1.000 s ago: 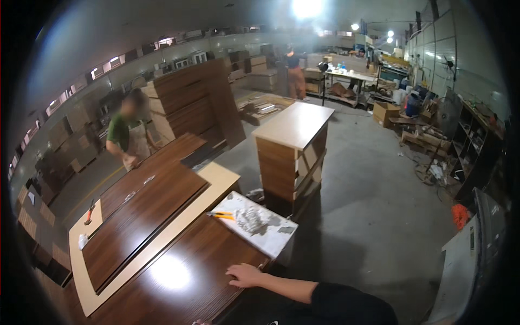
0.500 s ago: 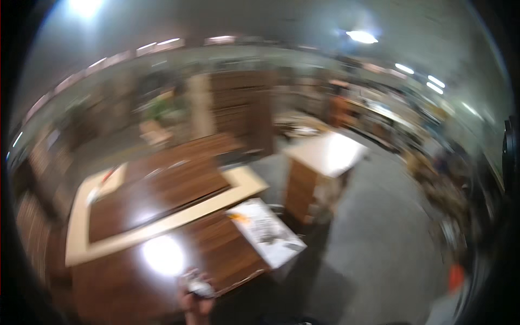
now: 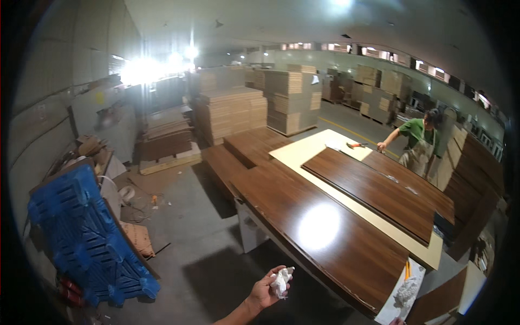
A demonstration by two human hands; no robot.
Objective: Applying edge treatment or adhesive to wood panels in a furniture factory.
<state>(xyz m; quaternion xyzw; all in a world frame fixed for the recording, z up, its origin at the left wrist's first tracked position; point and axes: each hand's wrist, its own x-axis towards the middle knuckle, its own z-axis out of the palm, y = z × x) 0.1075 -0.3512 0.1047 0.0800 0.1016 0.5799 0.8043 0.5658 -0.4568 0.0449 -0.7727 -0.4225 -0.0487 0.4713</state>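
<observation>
My left hand (image 3: 265, 290) is closed round a crumpled white rag or wad of paper (image 3: 281, 283), held off the near edge of the table. Beside it lies a large dark brown wood-grain panel (image 3: 346, 254) with a bright glare on its top. A white sheet (image 3: 387, 311) at the panel's right end carries a small yellow-orange item (image 3: 407, 270) and a greyish-white heap (image 3: 406, 292). Just a bit of my right hand (image 3: 397, 321) shows at the lower edge by this sheet; its fingers are mostly cut off.
Beyond the panel, a pale board (image 3: 325, 179) lies under another brown panel (image 3: 374, 189). An orange-handled tool (image 3: 356, 145) rests on it. A co-worker in green (image 3: 420, 138) leans over the far side. A blue plastic pallet (image 3: 89, 238) leans at left; stacked boards (image 3: 230, 111) stand behind.
The view has swung left, bringing the blue pallet and board stacks into sight and the tables to the right. My left hand still holds the white wad, now beside the panel's edge.
</observation>
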